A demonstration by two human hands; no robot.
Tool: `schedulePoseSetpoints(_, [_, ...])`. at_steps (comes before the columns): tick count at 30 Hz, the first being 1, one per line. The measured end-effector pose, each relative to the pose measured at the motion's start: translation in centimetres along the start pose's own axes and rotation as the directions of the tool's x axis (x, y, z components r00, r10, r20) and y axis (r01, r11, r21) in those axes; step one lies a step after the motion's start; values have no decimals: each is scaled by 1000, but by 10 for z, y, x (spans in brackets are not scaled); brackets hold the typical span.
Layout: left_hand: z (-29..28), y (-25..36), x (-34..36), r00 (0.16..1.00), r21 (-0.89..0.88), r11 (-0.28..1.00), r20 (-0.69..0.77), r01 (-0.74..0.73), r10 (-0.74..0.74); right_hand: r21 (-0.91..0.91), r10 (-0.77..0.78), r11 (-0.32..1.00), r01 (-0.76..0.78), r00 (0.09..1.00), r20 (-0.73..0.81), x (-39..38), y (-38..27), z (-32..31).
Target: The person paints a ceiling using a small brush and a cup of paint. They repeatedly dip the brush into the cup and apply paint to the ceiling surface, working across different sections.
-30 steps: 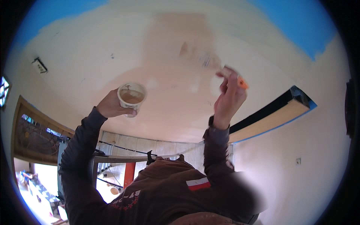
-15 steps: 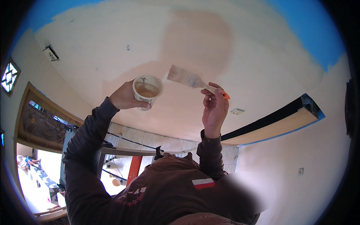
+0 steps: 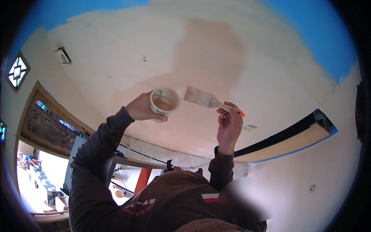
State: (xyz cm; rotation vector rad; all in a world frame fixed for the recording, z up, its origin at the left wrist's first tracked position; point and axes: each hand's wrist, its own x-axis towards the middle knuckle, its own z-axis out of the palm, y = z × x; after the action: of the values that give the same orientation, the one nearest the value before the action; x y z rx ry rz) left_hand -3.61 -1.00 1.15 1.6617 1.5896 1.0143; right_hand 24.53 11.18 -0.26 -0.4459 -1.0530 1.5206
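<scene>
My left hand (image 3: 143,107) is wrapped round a pale plastic cup (image 3: 165,99) that has whitish-beige liquid inside and smears on its wall. To the right of it, my right hand (image 3: 230,124) pinches the handle of a flat paintbrush (image 3: 204,97) with an orange handle end. The brush's bristles are coated pale and point left toward the cup, a small gap apart from its rim. Behind both hands rises a cream wall (image 3: 147,42), with a darker beige patch (image 3: 208,54) on it.
Blue paint (image 3: 309,38) borders the cream area above. A dark-topped wooden shelf (image 3: 286,141) juts out at right, near a wall socket (image 3: 250,128). At left are a wood-framed doorway (image 3: 25,116) and a switch plate (image 3: 63,55). A red post (image 3: 143,180) stands below.
Both hands, with the cup and paintbrush, sit a little lower and further right in view. The background has shifted right too. Both grips are unchanged.
</scene>
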Motion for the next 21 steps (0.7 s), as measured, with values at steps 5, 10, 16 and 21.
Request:
schedulePoseSetpoints(5, [0, 4, -1, 999, 58, 997, -2, 42, -42, 2, 16, 1000, -15, 999, -43, -2, -1, 0])
schedulePoseSetpoints(10, [2, 3, 1, 999, 92, 996, -27, -16, 19, 10, -8, 1000, 8, 1000, -5, -6, -5, 6])
schedulePoseSetpoints(16, [1, 5, 1, 999, 145, 989, -28, -42, 47, -122, -76, 990, 77, 997, 19, -5, -8, 14])
schedulePoseSetpoints(21, [5, 5, 0, 991, 142, 986, -87, -86, 99, -324, -115, 932, 164, 980, 165, 7, -36, 25])
